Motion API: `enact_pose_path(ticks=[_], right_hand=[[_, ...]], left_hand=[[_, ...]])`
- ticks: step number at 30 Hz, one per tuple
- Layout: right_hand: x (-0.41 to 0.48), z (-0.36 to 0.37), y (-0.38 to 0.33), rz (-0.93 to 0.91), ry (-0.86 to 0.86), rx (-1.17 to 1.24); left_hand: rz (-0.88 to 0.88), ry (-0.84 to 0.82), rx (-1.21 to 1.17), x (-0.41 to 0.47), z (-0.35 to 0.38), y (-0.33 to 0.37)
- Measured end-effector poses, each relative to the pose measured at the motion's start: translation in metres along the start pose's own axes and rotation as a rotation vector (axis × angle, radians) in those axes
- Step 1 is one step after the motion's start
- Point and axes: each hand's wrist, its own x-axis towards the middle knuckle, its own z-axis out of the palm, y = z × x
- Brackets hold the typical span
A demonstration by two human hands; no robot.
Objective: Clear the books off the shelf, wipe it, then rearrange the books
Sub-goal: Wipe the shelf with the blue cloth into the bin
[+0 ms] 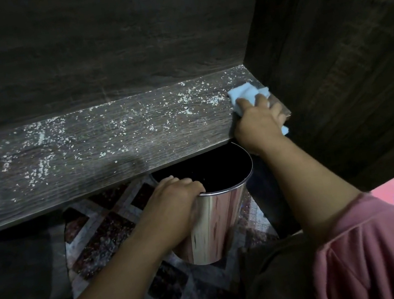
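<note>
- Your right hand (258, 123) is up on the shelf (111, 142), arm reaching forward from the pink sleeve (377, 249), wrist just over the shelf's front edge.
- That hand's fingers are curled down over a light blue cloth (242, 94) and bunch it against the board. Cloth shows ahead of the knuckles, and a small corner shows behind the heel of the hand.
- The cloth sits at the very end of the shelf, tucked into the corner where the board meets the dark side panel (334, 74). It is nearer the shelf's front edge than the back panel (95, 48).
- Your left hand (173, 200) is lower, below the shelf's front edge, forearm angled up from the bottom of the view.
- It grips the rim of a shiny metal bin (216, 224): fingers hooked over the lip into the dark inside, palm against the outer wall.
- The bin is tilted, its open mouth partly tucked under the shelf's front edge, almost directly beneath your right hand.
- Pale specks (33, 129) are scattered over the shelf, from the cloth all the way to the far end.
- Under the shelf, a patterned rug (101, 238) covers the floor around the bin.
</note>
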Motion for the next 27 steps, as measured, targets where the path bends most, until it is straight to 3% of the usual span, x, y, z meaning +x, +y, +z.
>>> enact_pose_path(ticks=[7,10,13,16,27], right_hand=[[-0.03,0.002,-0.037,-0.236,-0.119,0.165],[-0.02,-0.01,-0.033,-0.185,-0.018,0.305],[-0.003,-0.02,-0.01,-0.103,0.086,0.264],[0.002,-0.018,0.01,-0.081,0.025,0.147],[-0.018,0.0,-0.021,-0.527,-0.19,0.1]], left_hand=[[0.0,-0.031,0.012,0.002,0.001,-0.002],[-0.009,-0.022,0.004,0.001,0.0,-0.002],[-0.009,0.003,0.006,-0.001,0.0,-0.003],[-0.011,0.0,0.011,-0.002,-0.001,-0.006],[-0.014,-0.027,0.034,-0.005,-0.004,-0.005]])
